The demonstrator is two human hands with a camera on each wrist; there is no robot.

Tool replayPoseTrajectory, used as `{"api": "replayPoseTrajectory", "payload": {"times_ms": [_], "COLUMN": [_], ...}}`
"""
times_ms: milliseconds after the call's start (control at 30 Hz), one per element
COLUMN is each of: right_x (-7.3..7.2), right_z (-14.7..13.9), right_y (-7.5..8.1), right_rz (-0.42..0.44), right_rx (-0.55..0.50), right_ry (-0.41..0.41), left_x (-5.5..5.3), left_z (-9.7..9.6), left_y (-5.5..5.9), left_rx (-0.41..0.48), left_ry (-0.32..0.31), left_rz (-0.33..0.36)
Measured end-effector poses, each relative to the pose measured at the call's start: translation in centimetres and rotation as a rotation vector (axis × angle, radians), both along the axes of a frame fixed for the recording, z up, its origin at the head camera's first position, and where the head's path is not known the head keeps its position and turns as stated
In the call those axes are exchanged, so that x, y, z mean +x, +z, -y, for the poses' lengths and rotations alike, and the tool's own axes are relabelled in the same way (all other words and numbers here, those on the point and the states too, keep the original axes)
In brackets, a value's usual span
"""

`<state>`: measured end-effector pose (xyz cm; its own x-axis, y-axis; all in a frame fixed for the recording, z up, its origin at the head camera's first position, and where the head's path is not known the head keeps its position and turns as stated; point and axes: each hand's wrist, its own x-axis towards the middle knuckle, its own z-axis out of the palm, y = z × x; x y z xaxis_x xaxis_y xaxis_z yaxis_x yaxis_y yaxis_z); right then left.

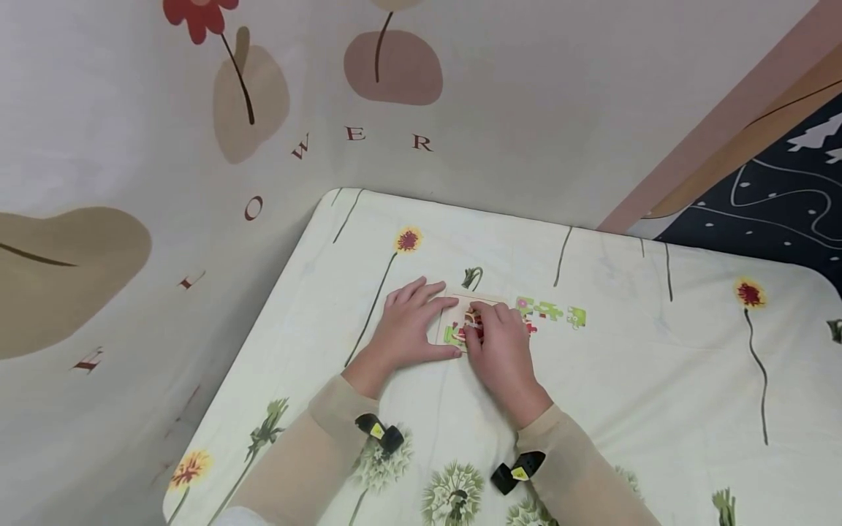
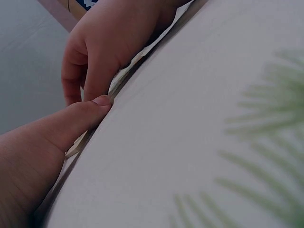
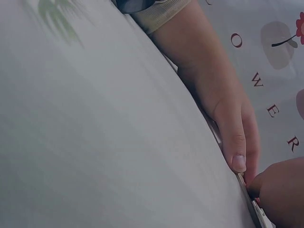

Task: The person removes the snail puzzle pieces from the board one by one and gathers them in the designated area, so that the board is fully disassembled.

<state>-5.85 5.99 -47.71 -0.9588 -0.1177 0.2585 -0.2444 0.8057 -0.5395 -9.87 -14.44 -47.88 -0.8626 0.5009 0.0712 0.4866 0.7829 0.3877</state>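
Note:
A small jigsaw puzzle board with a pale frame lies on the cloth, green and red picture parts showing in it. Spread over its left side is my left hand, fingers fairly straight, the thumb touching the near edge. My right hand is over the right half, thumb and forefinger pinching a red-and-brown puzzle piece, mostly covered by the fingers. In the left wrist view the left thumb presses at the board's edge. The right wrist view has the right hand beside the left hand.
Right of the board lie loose puzzle pieces: a green one with a pink flower, a green one, another green one and a red one partly behind the right hand. A flower-print cloth covers the table; printed fabric hangs behind.

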Motion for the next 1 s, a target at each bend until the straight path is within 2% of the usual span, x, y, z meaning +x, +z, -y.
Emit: {"api": "replayPoseTrajectory", "payload": {"times_ms": [533,767,1000], "right_x": [0.4,0.8,1.0], "right_z": [-0.2,-0.9,-2.4], "right_y": [0.0,-0.3,-0.2], "right_rz": [-0.102,-0.162,-0.18], "right_rx": [-0.033,-0.089,-0.157], "right_ry": [0.019,0.066,0.069], "left_x": [0.0,0.0,0.0], "left_z": [0.2,0.2,0.0], "left_y": [0.0,-0.1,0.1], "left_rx": [-0.009,-0.004,-0.009], "left_ry": [0.002,-0.003,-0.007], "left_rz": [-0.005,-0.008,-0.005]}}
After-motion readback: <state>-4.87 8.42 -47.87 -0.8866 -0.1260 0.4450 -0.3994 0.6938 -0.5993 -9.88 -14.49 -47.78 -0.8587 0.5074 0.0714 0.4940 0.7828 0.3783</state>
